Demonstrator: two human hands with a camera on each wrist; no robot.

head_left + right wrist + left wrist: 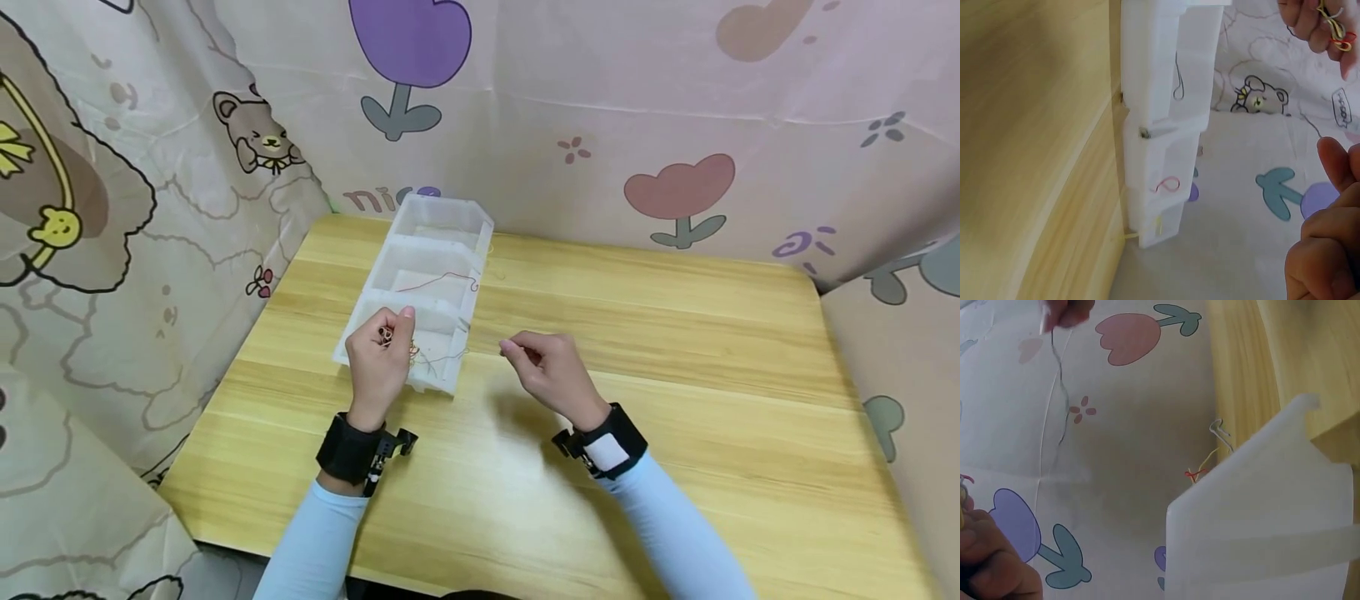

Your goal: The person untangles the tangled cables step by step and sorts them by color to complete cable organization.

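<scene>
My left hand (pixel 378 358) holds a small tangled bundle of yellow, red and grey strings (pixel 1335 28) over the near end of a white three-compartment tray (pixel 482 250). To the right of the tray, my right hand (pixel 551 371) is raised above the table, thumb and forefinger pinching one end of a thin grey string (pixel 1062 387). In the left wrist view that string dangles free from the fingertips. A red string (pixel 442 277) lies in the tray's middle compartment, its curled end at the side wall. Grey string (pixel 442 360) trails over the side of the near compartment.
The tray stands lengthwise on the left part of a wooden table (pixel 675 417). A yellow string (pixel 1129 237) pokes out beside the far compartment. Printed curtains (pixel 562 67) hang behind the table and along both sides.
</scene>
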